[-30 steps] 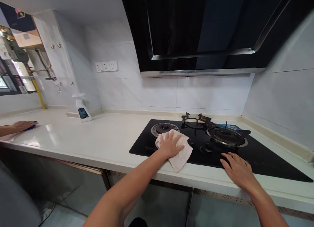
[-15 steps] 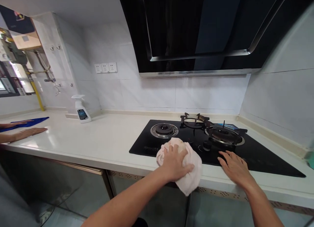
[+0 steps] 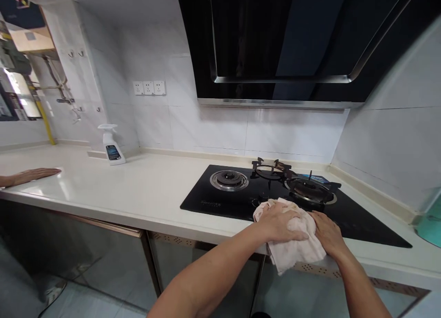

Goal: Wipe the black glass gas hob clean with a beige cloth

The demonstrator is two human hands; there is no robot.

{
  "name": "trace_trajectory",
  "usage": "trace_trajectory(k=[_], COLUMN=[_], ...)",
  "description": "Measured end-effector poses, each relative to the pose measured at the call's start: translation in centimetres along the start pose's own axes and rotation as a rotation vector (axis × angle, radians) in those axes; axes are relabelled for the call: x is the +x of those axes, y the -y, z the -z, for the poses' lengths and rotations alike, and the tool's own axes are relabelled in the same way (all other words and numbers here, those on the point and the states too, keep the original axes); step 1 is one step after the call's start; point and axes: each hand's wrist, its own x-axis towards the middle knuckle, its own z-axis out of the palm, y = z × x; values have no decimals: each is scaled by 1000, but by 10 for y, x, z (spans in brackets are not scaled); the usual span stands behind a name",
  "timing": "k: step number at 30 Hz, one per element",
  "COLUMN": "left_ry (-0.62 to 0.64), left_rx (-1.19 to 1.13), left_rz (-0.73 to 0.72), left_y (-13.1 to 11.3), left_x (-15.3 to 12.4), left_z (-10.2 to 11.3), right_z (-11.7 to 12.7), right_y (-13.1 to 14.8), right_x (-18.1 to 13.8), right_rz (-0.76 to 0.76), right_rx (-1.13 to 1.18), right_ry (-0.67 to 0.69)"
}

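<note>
My left hand presses flat on a pale pink cloth at the front edge of the black glass gas hob. The cloth hangs partly over the counter's front edge. My right hand lies on the hob's front strip with its fingers together, touching the cloth's right side. Just behind the hands are the right burner and the hob's knobs. The left burner stands bare, and a loose pan support rests at the back of the hob.
A white spray bottle stands at the back of the cream counter. Another person's hand lies flat on the counter at far left. A black extractor hood hangs overhead. A teal object sits at far right.
My left hand slid the cloth rightward along the hob's front, from beside the left burner to my right hand. The other person's blue cloth has gone out of view.
</note>
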Motion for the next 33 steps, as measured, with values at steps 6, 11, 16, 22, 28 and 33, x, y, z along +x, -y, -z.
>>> trace_trajectory(k=[6, 11, 16, 22, 28, 33], left_ry=[-77, -119, -345, -462, -433, -404], left_rx=[82, -27, 149, 399, 411, 398], left_rz=[10, -59, 63, 354, 458, 471], left_y=[14, 23, 63, 133, 162, 159], left_x=[-28, -37, -67, -134, -164, -164], left_z=[6, 18, 50, 87, 81, 80], right_z=[5, 27, 50, 50, 57, 57], right_y=[10, 20, 88, 173, 183, 178], right_x=[3, -2, -11, 14, 39, 13], right_rz=[-18, -33, 172, 204, 89, 90], right_rx=[165, 416, 429, 47, 9, 20], right_ry=[-73, -315, -266, 187, 251, 213])
